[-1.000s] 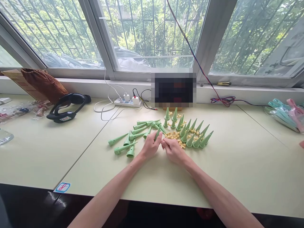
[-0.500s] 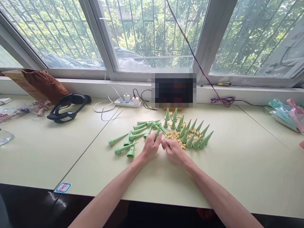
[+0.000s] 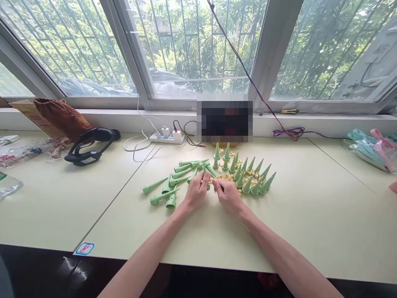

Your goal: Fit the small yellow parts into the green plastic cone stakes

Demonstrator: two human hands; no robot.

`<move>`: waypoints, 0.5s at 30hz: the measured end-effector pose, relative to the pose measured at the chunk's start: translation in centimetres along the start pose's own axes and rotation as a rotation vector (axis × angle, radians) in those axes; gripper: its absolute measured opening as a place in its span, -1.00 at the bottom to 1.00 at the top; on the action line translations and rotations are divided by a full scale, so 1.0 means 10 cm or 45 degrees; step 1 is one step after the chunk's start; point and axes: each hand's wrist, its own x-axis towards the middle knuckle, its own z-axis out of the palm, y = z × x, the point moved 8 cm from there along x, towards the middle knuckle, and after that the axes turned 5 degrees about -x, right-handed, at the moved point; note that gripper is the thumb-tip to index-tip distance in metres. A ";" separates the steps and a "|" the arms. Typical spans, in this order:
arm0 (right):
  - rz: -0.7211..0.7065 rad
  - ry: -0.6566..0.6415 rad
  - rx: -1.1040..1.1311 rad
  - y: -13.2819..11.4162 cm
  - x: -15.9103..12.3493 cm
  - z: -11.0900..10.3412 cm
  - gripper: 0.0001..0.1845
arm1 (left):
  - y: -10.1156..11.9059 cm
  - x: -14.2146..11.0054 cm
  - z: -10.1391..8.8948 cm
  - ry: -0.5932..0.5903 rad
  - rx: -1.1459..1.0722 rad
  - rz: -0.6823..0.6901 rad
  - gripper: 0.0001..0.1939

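My left hand (image 3: 197, 191) is closed around a green plastic watering spike (image 3: 204, 167), its pointed end up. Between the two hands a small yellow valve (image 3: 211, 181) shows at the spike's side. My right hand (image 3: 227, 193) pinches that valve; its far end is hidden by the fingers. Left of my hands lies a loose group of green spikes (image 3: 164, 197), several on their sides. On the right, more green spikes (image 3: 256, 189) stand point up, with yellow valves on some. A pile of loose yellow valves (image 3: 226, 177) lies just beyond my right hand.
A power strip (image 3: 167, 138) with white cables stands behind the spikes, near a blurred dark screen (image 3: 226, 122). To the left are a black headset (image 3: 91, 147) and a brown pouch (image 3: 62, 118). Bagged pink and teal items (image 3: 374, 149) and another person's fingertips (image 3: 393, 187) are at right.
The spike in my left hand is now more upright, and the yellow valve shows between my hands. My hands have drawn slightly apart. The camera view has shifted a little.
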 end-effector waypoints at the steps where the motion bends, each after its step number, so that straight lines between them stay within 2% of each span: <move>1: 0.017 0.013 -0.005 0.02 0.00 0.00 -0.53 | 0.01 0.00 0.00 -0.018 0.013 0.016 -0.59; 5: 0.045 0.093 -0.030 0.08 0.03 -0.03 -0.52 | -0.01 0.02 0.02 -0.072 0.045 0.063 -0.64; 15: 0.078 0.149 -0.027 0.13 0.04 -0.01 -0.50 | -0.08 0.03 -0.01 -0.010 0.097 0.086 -0.64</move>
